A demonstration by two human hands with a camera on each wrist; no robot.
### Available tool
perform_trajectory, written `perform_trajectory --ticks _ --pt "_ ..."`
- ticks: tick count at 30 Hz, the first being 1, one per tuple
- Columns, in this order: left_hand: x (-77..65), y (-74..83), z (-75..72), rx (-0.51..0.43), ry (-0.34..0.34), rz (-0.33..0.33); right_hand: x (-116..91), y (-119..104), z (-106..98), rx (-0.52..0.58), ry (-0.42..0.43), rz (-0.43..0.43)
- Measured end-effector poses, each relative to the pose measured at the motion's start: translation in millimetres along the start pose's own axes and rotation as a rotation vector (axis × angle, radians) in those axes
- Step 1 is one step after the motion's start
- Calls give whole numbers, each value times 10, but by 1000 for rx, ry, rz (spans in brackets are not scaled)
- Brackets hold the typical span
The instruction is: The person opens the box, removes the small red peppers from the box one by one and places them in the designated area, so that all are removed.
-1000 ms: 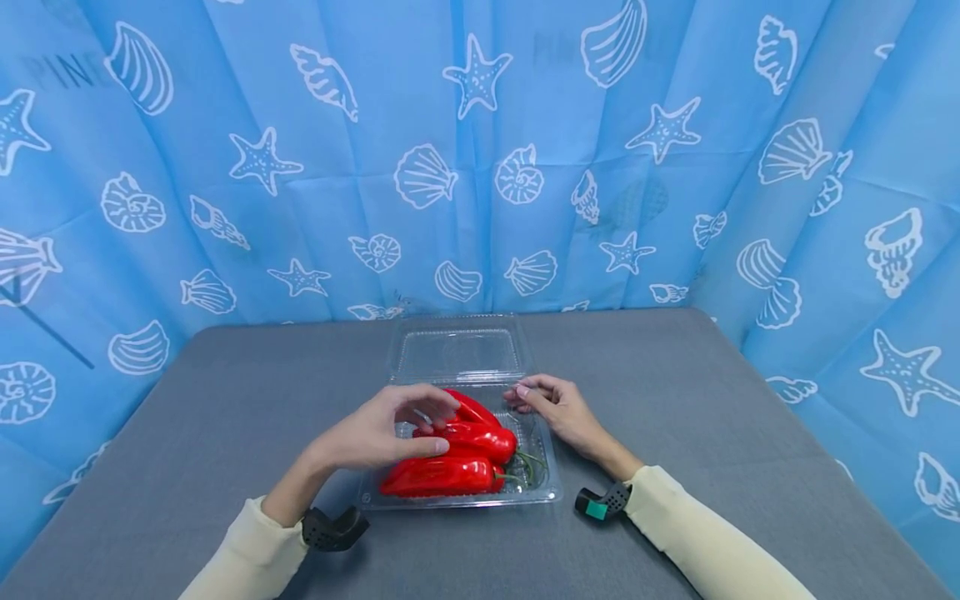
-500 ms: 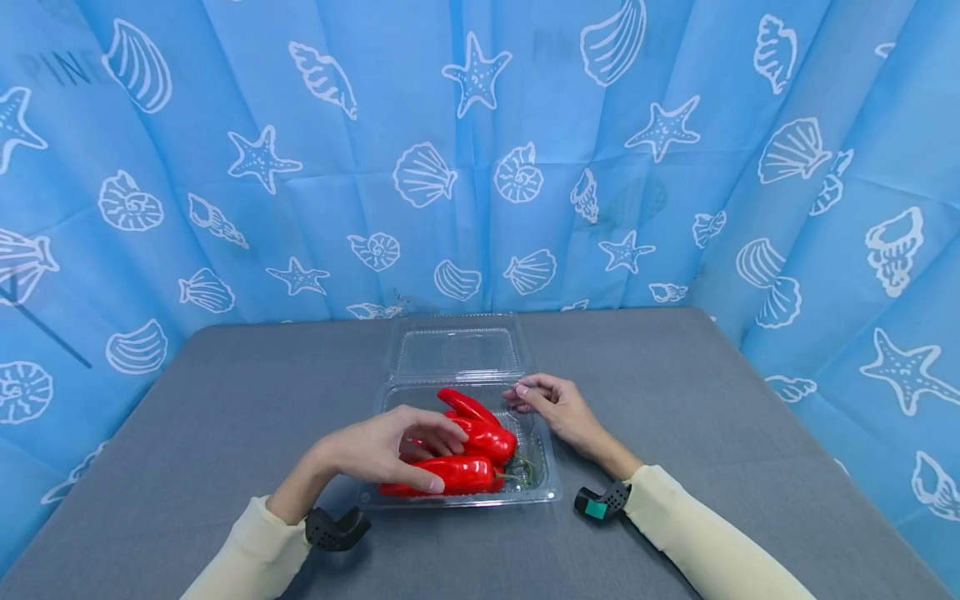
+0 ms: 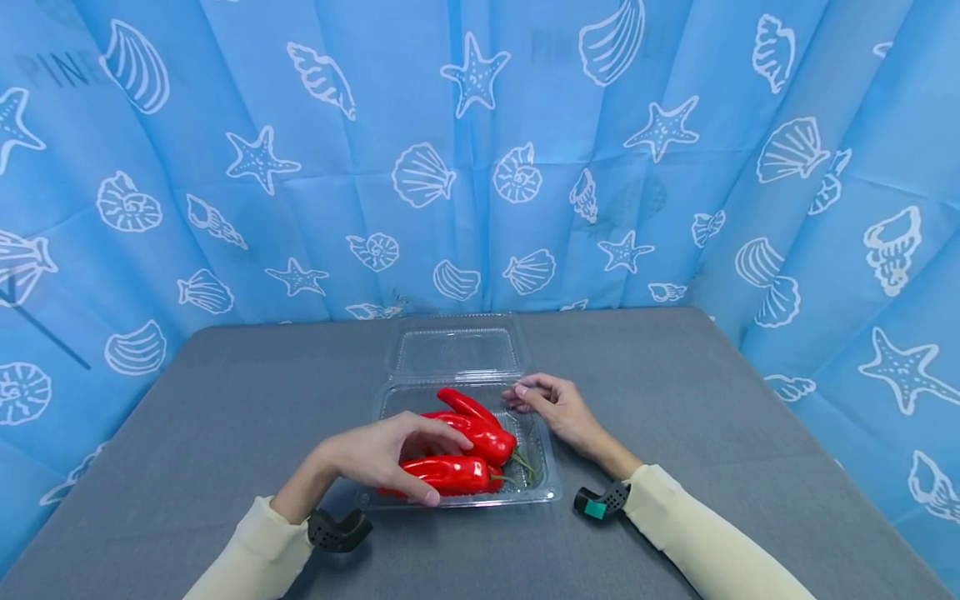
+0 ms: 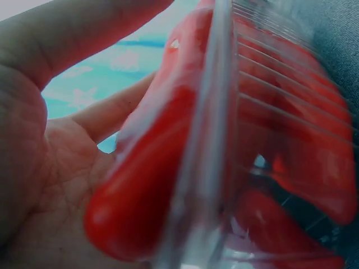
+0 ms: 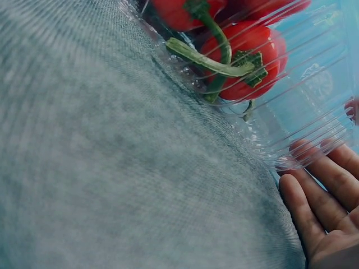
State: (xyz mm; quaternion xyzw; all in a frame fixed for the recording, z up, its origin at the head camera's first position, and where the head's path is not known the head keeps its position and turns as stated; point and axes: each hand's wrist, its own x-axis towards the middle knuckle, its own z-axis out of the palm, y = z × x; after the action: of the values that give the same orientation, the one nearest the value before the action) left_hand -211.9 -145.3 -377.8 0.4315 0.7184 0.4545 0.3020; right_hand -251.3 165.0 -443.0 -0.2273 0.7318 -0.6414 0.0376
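Note:
Several long red peppers with green stalks lie in a clear plastic clamshell box (image 3: 546, 454). My left hand (image 3: 378, 450) is curved round the front pepper (image 3: 461, 472), thumb on the near side and fingers on the far side. In the left wrist view this pepper (image 4: 154, 185) rises above the box wall between thumb and fingers; how firmly it is gripped does not show. The fingers of my right hand (image 3: 558, 408) touch the box's far right corner. Seen from the right wrist, those fingers (image 5: 322, 204) are fairly straight against the clear wall.
The box's lid (image 3: 457, 350) is folded back flat on the grey table cloth (image 3: 645, 375). A blue curtain (image 3: 480, 208) printed with shells and starfish hangs behind the table. Each wrist carries a black band (image 3: 339, 531).
My left hand has come nearer and lower, from above the peppers to round the front one, which shifts slightly left. The far pepper now shows more. My right hand stays in place.

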Motion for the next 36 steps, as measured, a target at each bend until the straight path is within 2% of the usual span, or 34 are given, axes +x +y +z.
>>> perform_trajectory --ticks 8,15,20,25,28,30,36 --pt "-13 6 -2 19 17 22 -5 -24 -1 -8 2 15" --pt "-65 53 -23 42 88 5 -5 -24 1 -10 2 20" --pt "-166 102 -125 -6 131 40 -4 -25 4 0 4 20" --pt "-331 135 -291 -20 196 78 -7 -36 3 3 6 26" --pt "-469 124 -411 6 294 69 -9 -42 3 0 6 28" --pt "-573 92 -497 30 382 46 -11 -44 4 -1 5 28" --pt "-935 -40 -737 123 699 -75 -14 -43 10 1 3 26"
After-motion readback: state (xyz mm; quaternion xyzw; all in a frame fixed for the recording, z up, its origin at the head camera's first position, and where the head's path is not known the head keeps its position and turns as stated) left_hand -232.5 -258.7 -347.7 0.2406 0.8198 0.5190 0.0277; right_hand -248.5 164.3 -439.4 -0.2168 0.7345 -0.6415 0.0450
